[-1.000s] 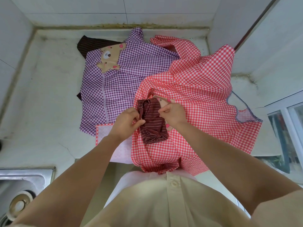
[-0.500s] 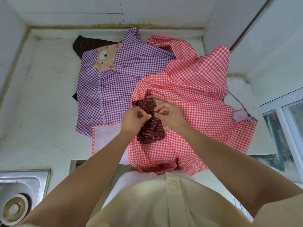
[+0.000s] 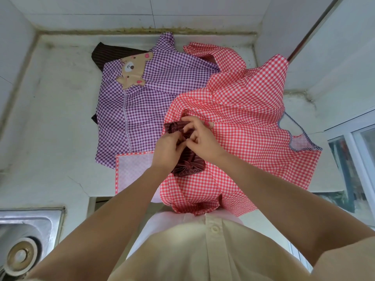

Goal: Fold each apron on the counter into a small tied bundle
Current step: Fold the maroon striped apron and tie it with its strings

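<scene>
Sink (image 3: 32, 210) sits at the near-left corner of the counter (image 3: 56, 122), out of play. The red gingham apron (image 3: 253, 126) spills over the near edge and spreads right. It's doubling as a work mat, so the piece in hand isn't on bare counter.

The maroon striped bundle (image 3: 189, 166) lies on it, mid-counter just in from the near edge. Its near end looks knotted already.

Both hands are at its far end. The left hand (image 3: 169, 147) has fingers curled, pinching the maroon cloth, and the right hand (image 3: 199, 138) is clenched on the same fabric, touching the left. My read is that I'm watching the tie get cinched or tucked — two hands because a strap needs pull from both sides.

Beyond, the purple gingham apron (image 3: 154, 102) lies flat, left of centre, reaching the far edge, unfolded. A dark striped cloth (image 3: 109, 54) pokes out from under it there — whether it's another apron, I can't tell.
</scene>
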Tool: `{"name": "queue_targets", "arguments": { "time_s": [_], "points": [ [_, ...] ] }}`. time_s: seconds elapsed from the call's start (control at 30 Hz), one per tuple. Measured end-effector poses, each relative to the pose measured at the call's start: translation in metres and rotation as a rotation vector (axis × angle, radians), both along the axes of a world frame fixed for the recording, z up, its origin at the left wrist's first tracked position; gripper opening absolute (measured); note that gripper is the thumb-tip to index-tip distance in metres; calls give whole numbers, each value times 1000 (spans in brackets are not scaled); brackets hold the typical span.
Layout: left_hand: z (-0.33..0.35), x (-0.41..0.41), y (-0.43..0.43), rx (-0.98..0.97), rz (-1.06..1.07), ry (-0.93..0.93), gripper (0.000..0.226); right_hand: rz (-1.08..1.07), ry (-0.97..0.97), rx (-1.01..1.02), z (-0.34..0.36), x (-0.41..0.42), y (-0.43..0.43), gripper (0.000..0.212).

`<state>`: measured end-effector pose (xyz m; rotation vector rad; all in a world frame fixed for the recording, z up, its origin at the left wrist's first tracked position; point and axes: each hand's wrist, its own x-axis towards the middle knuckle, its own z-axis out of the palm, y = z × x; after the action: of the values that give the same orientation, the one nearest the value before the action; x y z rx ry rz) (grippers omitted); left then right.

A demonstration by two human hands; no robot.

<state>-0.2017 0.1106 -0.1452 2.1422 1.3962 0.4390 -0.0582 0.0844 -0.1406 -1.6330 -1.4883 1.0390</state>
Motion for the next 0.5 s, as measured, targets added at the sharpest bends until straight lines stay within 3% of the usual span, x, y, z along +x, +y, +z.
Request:
{"name": "queue_targets", "arguments": {
  "time_s": [0.07, 0.23, 0.5],
  "points": [
    [-3, -3, 1, -9, -59, 11, 11, 38, -7, -28, -3, 2, -1, 53],
    [-2, -10, 3, -87, -139, -30, 7, 92, -117, 18, -10, 4, 2, 16],
    [2, -6, 4, -252, 129, -230, 16, 8, -20, -46, -6, 7, 1, 4]
  ]
}}
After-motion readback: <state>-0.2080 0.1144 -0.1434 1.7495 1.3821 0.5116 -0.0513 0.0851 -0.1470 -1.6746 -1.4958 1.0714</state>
